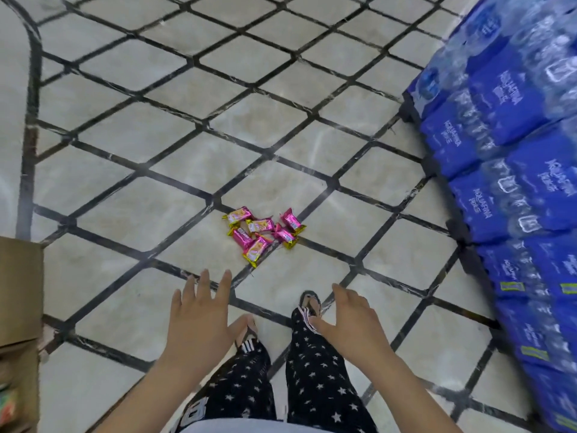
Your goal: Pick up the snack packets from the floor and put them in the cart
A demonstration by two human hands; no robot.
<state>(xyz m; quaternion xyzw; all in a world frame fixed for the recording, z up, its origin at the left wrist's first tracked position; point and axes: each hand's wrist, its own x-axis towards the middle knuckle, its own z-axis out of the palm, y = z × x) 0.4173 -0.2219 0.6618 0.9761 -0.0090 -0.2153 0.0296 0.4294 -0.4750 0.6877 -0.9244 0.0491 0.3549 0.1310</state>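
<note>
Head view, looking down. Left hand (199, 314) & right hand (349, 323) reach fwd over the floor, fingers spread & mostly straight. Each grip is open w/ nothing in it. Both hover near, but apart from, the snack packets (263, 232): a small heap of about six on the floor (125, 198) just ahead of the fingertips, some overlapping.

Packets are pink glossy foil pillow-packs w/ gold crimped ends, rectangular & slightly puffed. Prob. very light, crinkly & slick, w/ contents likely brittle, so squeeze gently. Best hold is to pinch a crimped end seal, or scoop several at once w/ fingers curled under the heap. Flat ones on smooth stone may be hard to lift by an edge.

Floor is polished pale marble tile w/ dark veined strips in a diamond grid, shiny w/ reflections. Below the hands are legs in dark star-print trousers (312, 385) & striped sandals (309, 307). To the right are stacked shrink-wrapped water-bottle packs (515, 151), blue labels, blurred. At the left edge is a brown cardboard box (18, 292). No cart in view.
</note>
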